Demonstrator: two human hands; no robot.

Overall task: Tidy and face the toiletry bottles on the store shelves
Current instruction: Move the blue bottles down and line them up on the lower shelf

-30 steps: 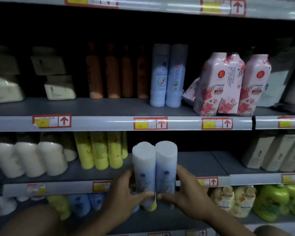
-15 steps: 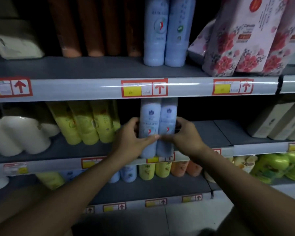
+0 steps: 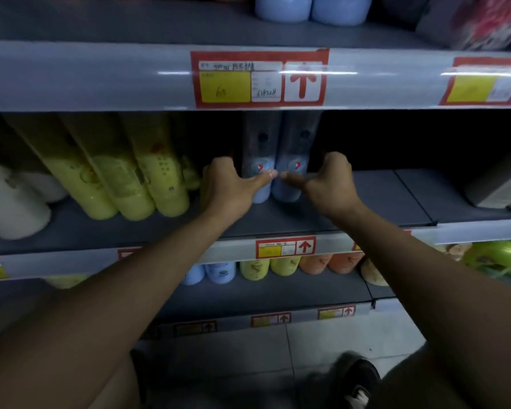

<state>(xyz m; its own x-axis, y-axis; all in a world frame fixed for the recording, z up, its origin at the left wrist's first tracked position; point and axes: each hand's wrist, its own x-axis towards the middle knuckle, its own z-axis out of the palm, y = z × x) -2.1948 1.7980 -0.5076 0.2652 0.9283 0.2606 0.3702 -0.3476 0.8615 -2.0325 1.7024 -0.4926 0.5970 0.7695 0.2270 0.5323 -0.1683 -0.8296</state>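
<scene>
Two hands (image 3: 278, 184); two blue bottles (image 3: 275, 160); three yellow bottles (image 3: 115, 178).

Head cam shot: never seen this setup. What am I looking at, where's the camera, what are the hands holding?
There is no robot here. A person wears one wide-angle camera on the head, looking forward and down at a store shelf, so both bare arms reach in from the bottom of the picture. The left hand and right hand grip two pale blue bottles standing side by side on the middle shelf, one hand on each side, thumbs across the fronts. The labels face outward. Left of them stand yellow bottles and white bottles. Red and yellow price tags run along the shelf edges. More bottles sit on the shelf below.
</scene>
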